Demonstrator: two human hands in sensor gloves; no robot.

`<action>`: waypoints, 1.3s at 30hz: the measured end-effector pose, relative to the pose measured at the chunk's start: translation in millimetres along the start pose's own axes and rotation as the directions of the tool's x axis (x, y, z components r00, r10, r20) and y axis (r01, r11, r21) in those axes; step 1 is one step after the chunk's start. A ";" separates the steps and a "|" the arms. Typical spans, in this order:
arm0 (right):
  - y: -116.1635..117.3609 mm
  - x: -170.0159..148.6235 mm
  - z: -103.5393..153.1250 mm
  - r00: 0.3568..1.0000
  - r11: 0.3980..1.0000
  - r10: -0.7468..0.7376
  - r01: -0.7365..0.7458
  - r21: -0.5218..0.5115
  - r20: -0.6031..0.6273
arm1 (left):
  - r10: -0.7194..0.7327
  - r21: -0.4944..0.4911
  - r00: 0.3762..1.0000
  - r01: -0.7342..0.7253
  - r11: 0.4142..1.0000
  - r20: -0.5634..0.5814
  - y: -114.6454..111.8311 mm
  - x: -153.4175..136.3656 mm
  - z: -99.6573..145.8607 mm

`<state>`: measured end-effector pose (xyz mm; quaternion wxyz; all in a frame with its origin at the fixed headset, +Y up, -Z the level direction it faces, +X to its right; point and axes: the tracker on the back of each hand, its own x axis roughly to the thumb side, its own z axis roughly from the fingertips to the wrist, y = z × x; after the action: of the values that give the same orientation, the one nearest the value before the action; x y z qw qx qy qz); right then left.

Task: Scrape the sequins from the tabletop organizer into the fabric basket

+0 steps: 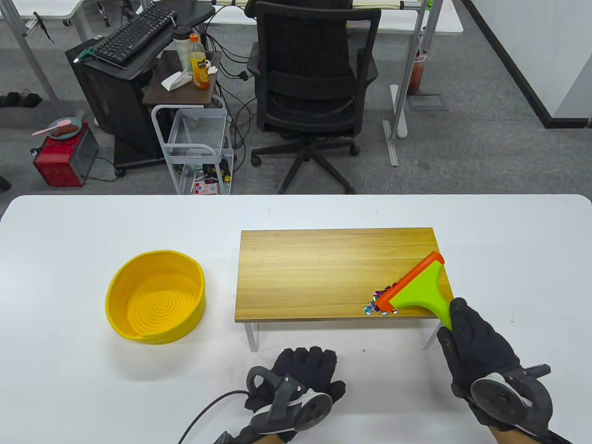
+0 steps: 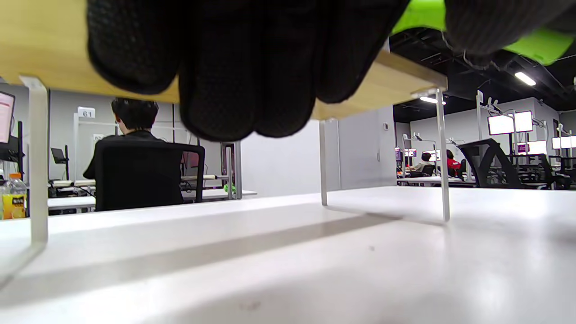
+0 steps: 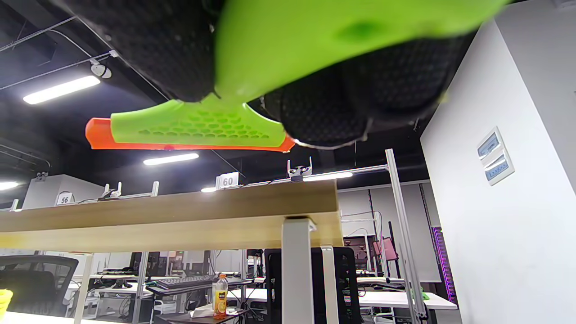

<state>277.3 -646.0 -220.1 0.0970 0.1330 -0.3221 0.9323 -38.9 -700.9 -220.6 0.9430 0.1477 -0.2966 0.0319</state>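
A small wooden tabletop organizer (image 1: 333, 273) on white legs stands on the white table. A cluster of shiny sequins (image 1: 380, 303) lies near its front right edge. My right hand (image 1: 476, 347) grips the handle of a green scraper with an orange blade (image 1: 416, 286); the blade sits just right of the sequins. The scraper also shows in the right wrist view (image 3: 193, 128), above the organizer's edge (image 3: 171, 220). A yellow fabric basket (image 1: 155, 296) stands empty to the organizer's left. My left hand (image 1: 305, 374) rests on the table in front of the organizer, holding nothing; its fingers (image 2: 243, 67) hang before the organizer (image 2: 382, 85).
The white table's (image 1: 92, 393) far edge runs across the middle of the table view. Beyond it on the floor are a black office chair (image 1: 314, 83), a wire cart (image 1: 196, 138) and a keyboard stand.
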 end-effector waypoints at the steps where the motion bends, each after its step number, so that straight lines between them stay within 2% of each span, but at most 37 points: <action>1: 0.1 -0.8 0.5 1.000 1.000 -0.006 0.006 0.006 -0.005 | 0.008 0.010 1.000 -0.008 1.000 -0.011 8.1 -0.1 0.3; 6: 3.9 -5.0 1.5 0.999 0.999 -0.029 0.030 0.028 -0.021 | 0.036 0.071 0.996 -0.031 0.997 -0.080 43.8 -7.2 4.2; 11: 5.5 -8.7 3.6 0.999 0.999 -0.032 0.034 0.038 -0.041 | 0.017 0.181 0.969 0.029 0.983 -0.247 79.7 -37.8 18.3; 14: 5.5 -9.5 5.7 0.998 0.998 -0.035 0.037 0.041 -0.047 | 0.024 0.244 0.916 0.081 0.966 -0.400 93.8 -65.6 31.1; 16: 6.8 -10.2 7.2 0.998 0.998 -0.042 0.045 0.047 -0.045 | 0.013 0.236 0.857 0.127 0.963 -0.515 97.9 -86.4 39.1; 19: 8.7 -10.3 8.2 0.998 0.998 -0.046 0.048 0.048 -0.042 | 0.009 0.210 0.727 0.188 0.959 -0.687 95.0 -119.3 52.3; 22: 9.9 -10.1 9.7 0.997 0.997 -0.063 0.064 0.046 -0.038 | -0.039 0.079 0.562 0.184 0.980 -0.826 83.3 -151.9 62.0; 25: 9.8 -7.8 11.7 0.995 0.995 -0.091 0.092 0.036 -0.032 | -0.105 -0.065 0.423 0.108 0.992 -0.900 65.9 -178.3 67.4; 28: 9.3 -5.6 11.2 0.994 0.993 -0.109 0.110 0.034 -0.031 | -0.187 -0.180 0.327 0.054 0.982 -0.926 49.3 -200.3 69.4; 33: 10.2 -5.6 11.3 0.993 0.993 -0.111 0.112 0.033 -0.034 | -0.238 -0.251 0.196 -0.041 0.967 -0.951 29.4 -236.3 70.0; 37: 7.3 -10.1 12.0 0.992 0.993 -0.116 0.117 0.023 -0.053 | -0.244 -0.259 0.114 -0.145 0.955 -0.963 19.4 -257.6 72.7; 39: 6.1 -12.8 12.3 0.991 0.993 -0.117 0.118 0.018 -0.065 | -0.191 -0.200 0.062 -0.213 0.956 -0.980 14.3 -265.8 77.0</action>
<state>290.1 -659.7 -218.3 0.1603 0.1232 -0.3001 0.9322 -301.8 -702.9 -308.0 0.8975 -0.0577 0.4283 0.0874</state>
